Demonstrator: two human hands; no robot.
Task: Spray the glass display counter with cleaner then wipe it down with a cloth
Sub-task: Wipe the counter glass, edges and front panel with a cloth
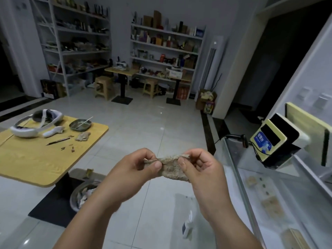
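Note:
A small beige fuzzy cloth [172,168] is stretched between both hands in front of me, above the floor. My left hand [133,174] pinches its left edge between thumb and fingers. My right hand [201,169] pinches its right edge the same way. The glass display counter [269,186] runs along the right side, its top just right of my right hand, with small beige items visible under the glass. A blurred white and dark bottle-like shape [187,225] shows near the counter's lower left corner; I cannot tell whether it is the cleaner.
A payment stand with a blue card [267,141] and a barcode scanner [240,139] sit on the counter's far end. At left stands a yellow wooden table [36,159] with a white headset, a metal dish and a pen. A metal basin [80,196] lies on the floor below it.

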